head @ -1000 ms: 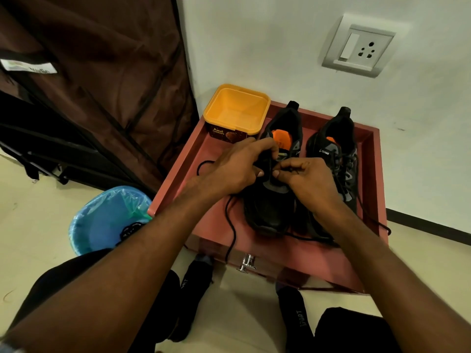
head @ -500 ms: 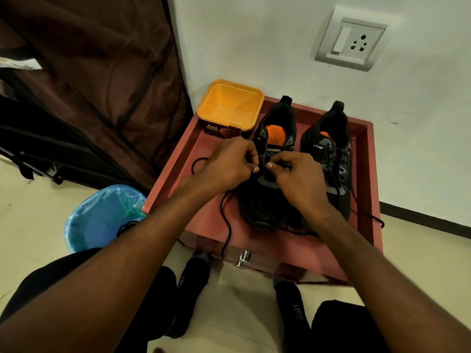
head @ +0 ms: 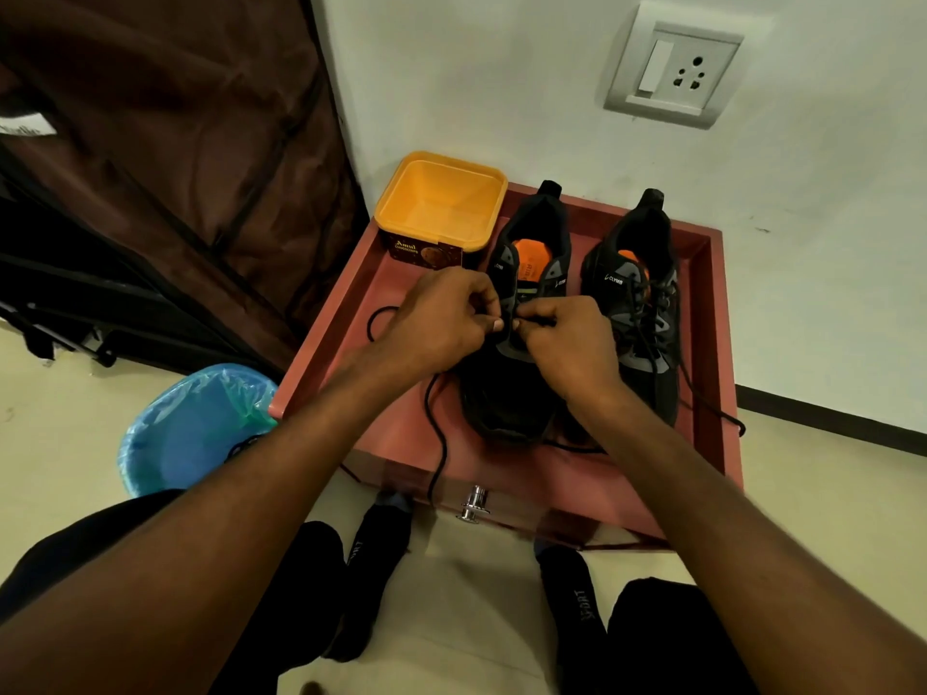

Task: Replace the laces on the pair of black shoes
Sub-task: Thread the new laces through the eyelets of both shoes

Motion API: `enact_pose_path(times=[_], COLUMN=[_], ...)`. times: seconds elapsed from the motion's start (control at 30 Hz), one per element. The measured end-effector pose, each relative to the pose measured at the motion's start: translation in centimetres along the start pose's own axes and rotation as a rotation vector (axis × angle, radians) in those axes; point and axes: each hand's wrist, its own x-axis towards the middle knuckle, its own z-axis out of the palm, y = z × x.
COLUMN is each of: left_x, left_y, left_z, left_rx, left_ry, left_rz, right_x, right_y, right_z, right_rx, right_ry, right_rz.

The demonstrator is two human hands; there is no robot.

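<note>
Pinching a black lace (head: 435, 418) over the left shoe (head: 526, 313), both hands (head: 506, 328), orange tub (head: 441, 208) behind.

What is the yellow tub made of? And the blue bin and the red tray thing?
The yellow tub looks like smooth, matte moulded plastic: thin rounded rim, printed label on the side. The blue bin seems plastic too, lined with a thin, crinkly, see-through bag. The red tray is probably painted wood or board: flat straight walls, dull finish, metal knob on the front.
</note>
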Motion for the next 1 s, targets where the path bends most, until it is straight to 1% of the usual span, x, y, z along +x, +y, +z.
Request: enact_pose_path(times=[0.07, 0.13, 0.2, 0.27, 0.3, 0.33, 0.37, 0.43, 0.47, 0.5, 0.53, 0.57, 0.6, 0.63, 0.67, 0.7, 0.73, 0.77, 0.83, 0.87, 0.9, 0.93, 0.97, 1.0], left_x=[0.0, 0.0, 0.1, 0.3, 0.3, 0.2, 0.1, 0.0, -0.1, 0.0, 0.2, 0.4, 0.5, 0.5, 0.4, 0.2, 0.0, -0.1, -0.2, -0.2, -0.3, -0.4, -0.5, -0.6], left_y=[0.0, -0.1, -0.3, -0.2, 0.2, 0.8, 1.4, 3.1, 3.6, 3.8, 3.6, 3.1, 2.4, 1.7, 1.1, 0.8, 0.6, 0.4, 0.4, 0.7, 1.3, 2.1, 2.9, 3.6], left_z=[0.2, 0.3, 0.3, -0.2, -0.8, -1.5, -2.4, -4.2, -4.9, -5.3, -5.4, -5.4, -5.1, -4.5, -3.8, -3.0, -2.2, -1.5, -1.1, -1.4, -1.8, -2.6, -3.5, -4.5], left_rx=[0.025, 0.073, 0.087, 0.08, 0.038, -0.064, -0.218, -0.634, -0.795, -0.874, -0.85, -0.702, -0.458, -0.208, -0.019, 0.088, 0.144, 0.181, 0.212, 0.148, 0.003, -0.232, -0.533, -0.843], left_ry=[0.024, 0.035, 0.038, 0.047, 0.053, 0.056, 0.055, 0.047, 0.06, 0.096, 0.143, 0.187, 0.205, 0.172, 0.076, -0.037, -0.12, -0.148, -0.095, -0.052, -0.004, 0.043, 0.085, 0.109], left_rz=[0.025, 0.077, 0.113, 0.134, 0.154, 0.169, 0.163, 0.094, 0.053, 0.021, 0.005, 0.011, 0.04, 0.072, 0.085, 0.075, 0.063, 0.055, 0.042, 0.057, 0.09, 0.125, 0.132, 0.096], right_x=[0.2, 0.3, 0.3, 0.1, 0.1, 0.0, -0.1, -0.2, -0.3, -0.4, -0.5, -0.6, -0.7, -0.7, -0.7, -0.7, -0.7, -0.8, -0.9, -0.9, -1.0, -1.0, -1.0, -1.0], right_y=[-0.1, -0.2, -0.2, -0.2, -0.2, -0.2, -0.1, 0.2, 0.4, 0.4, 0.5, 0.6, 0.7, 0.8, 0.8, 0.9, 1.0, 1.1, 1.3, 1.3, 1.4, 1.4, 1.4, 1.5], right_z=[-0.5, -1.1, -1.7, -2.4, -2.8, -3.2, -3.6, -4.2, -4.4, -4.6, -4.8, -4.9, -5.1, -5.2, -5.3, -5.3, -5.2, -5.0, -4.6, -4.6, -4.6, -4.7, -4.8, -4.8], right_rx=[0.071, 0.071, -0.034, -0.218, -0.275, -0.297, -0.303, -0.329, -0.346, -0.356, -0.359, -0.358, -0.358, -0.361, -0.364, -0.364, -0.368, -0.376, -0.415, -0.434, -0.452, -0.469, -0.476, -0.47], right_ry=[-0.086, -0.159, -0.201, -0.19, -0.186, -0.191, -0.195, -0.208, -0.212, -0.213, -0.213, -0.211, -0.211, -0.21, -0.211, -0.211, -0.207, -0.197, -0.164, -0.147, -0.133, -0.126, -0.126, -0.138], right_rz=[0.061, 0.042, -0.054, -0.167, -0.205, -0.229, -0.253, -0.297, -0.316, -0.333, -0.344, -0.347, -0.345, -0.342, -0.337, -0.338, -0.349, -0.371, -0.395, -0.396, -0.4, -0.405, -0.409, -0.404])
